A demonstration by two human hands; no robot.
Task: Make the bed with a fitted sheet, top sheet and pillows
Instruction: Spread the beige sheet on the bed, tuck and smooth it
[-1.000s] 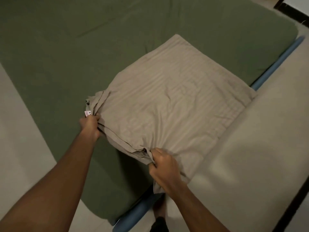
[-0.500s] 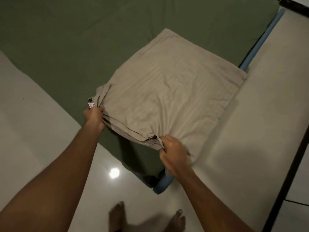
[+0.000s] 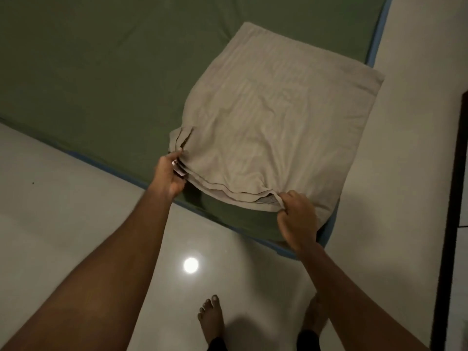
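While my left hand (image 3: 169, 175) pinches one near corner of the folded beige striped cotton sheet (image 3: 273, 127), my right hand (image 3: 297, 221) grips the other. It lies on the green fitted sheet (image 3: 101, 72).

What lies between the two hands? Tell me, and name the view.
In the head view, the layered near edge of the folded beige sheet spans from left hand to right hand; both pinch it. Beneath it, the green fitted sheet shows.

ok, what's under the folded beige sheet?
Green fitted sheet, visible beside the beige sheet and in the gap below its lifted near edge, which left hand and right hand pinch. Beneath its middle is covered.
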